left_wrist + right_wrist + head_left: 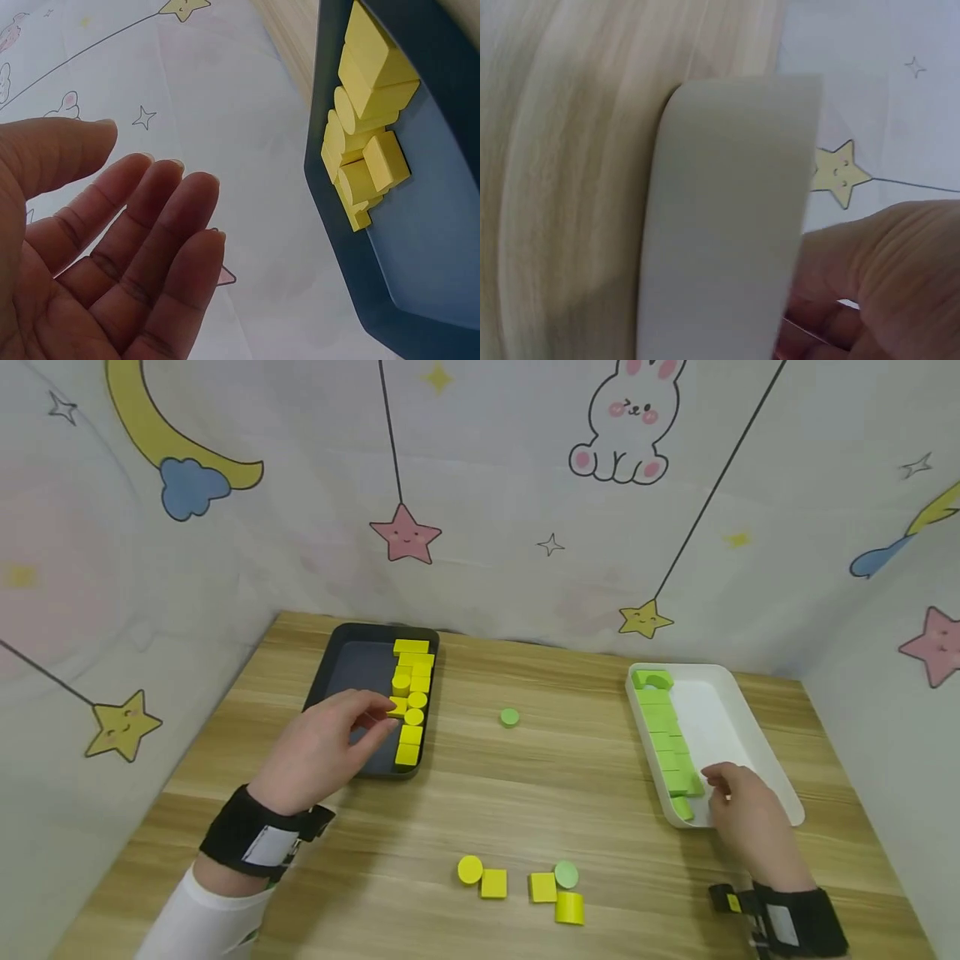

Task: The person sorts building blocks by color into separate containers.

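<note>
My left hand (pixel 318 752) hovers over the black tray (pixel 345 639), its fingers loosely bent. The left wrist view shows that hand (pixel 112 255) with nothing between thumb and fingers. Yellow blocks (pixel 411 735), cubes and cylinders among them, stand along the tray's right side. My right hand (pixel 753 822) is inside the near end of the white tray (pixel 738 727), fingers bent beside a column of green blocks (pixel 663 739). No block shows in its grasp. In the right wrist view the tray wall (pixel 727 217) hides its fingertips.
A small green cylinder (pixel 510 717) lies between the trays. Nearer me are a yellow cylinder (pixel 470 870), two yellow cubes (pixel 493 884), a green cylinder (pixel 566 875) and a yellow half-round-looking block (pixel 570 909). A patterned cloth (pixel 495 593) borders the wooden table (pixel 465 802).
</note>
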Available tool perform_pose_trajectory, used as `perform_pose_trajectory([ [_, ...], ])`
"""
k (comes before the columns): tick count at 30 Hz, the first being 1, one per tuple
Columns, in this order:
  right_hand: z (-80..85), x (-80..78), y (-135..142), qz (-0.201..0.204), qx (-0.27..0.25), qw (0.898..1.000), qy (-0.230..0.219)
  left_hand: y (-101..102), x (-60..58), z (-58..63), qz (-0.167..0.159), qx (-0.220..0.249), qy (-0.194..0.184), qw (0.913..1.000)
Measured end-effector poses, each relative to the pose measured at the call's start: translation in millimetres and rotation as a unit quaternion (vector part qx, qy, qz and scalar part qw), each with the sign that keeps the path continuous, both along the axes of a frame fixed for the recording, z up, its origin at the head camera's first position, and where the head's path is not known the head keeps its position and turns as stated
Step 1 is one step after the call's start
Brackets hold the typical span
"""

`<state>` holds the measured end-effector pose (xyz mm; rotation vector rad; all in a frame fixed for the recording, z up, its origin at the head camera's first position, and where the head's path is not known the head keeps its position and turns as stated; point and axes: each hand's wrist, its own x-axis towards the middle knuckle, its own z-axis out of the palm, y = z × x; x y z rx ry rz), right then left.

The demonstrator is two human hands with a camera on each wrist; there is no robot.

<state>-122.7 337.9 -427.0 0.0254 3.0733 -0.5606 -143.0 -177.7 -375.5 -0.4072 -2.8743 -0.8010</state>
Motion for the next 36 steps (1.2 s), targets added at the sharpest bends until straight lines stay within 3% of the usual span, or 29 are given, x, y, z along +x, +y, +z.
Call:
perform_pose_trajectory([
  [5, 10.0, 18.0, -13, 0.002, -0.004, 0.995, 0.101, 2, 0.9, -0.4, -0.011, 0.007, -0.002, 0.9999],
  [9, 17.3, 31.3, -23, 0.006, -0.027, 0.989, 0.145, 12, 0.7, -2.2, -0.022, 0.006, 0.003, 0.9997],
  [12, 17.8, 38.8, -33, 0.007, -0.05, 0.985, 0.164, 32, 4.6, -9.8, -0.049, 0.0, 0.005, 0.9988],
  [16, 10.4, 44.4, -48, 0.001, -0.09, 0.977, 0.195, 68, 20.6, -26.7, -0.14, -0.012, -0.016, 0.99],
  [20, 1.5, 45.3, -60, 0.007, -0.117, 0.971, 0.209, 96, 41.4, -44.8, -0.252, -0.03, -0.034, 0.9666],
  [23, -3.3, 45.6, -62, 0.011, -0.127, 0.969, 0.212, 108, 52.7, -56.8, -0.302, -0.047, -0.04, 0.9512],
  [28, -6.8, 45.8, -61, 0.012, -0.13, 0.968, 0.216, 117, 60.6, -67.3, -0.322, -0.058, -0.06, 0.9432],
  [33, -8.6, 45.1, -60, 0.027, -0.131, 0.966, 0.222, 119, 62.6, -67.7, -0.329, -0.052, -0.097, 0.938],
  [36, -9.1, 44.7, -60, 0.026, -0.136, 0.965, 0.224, 120, 63.0, -67.8, -0.331, -0.058, -0.098, 0.9366],
])
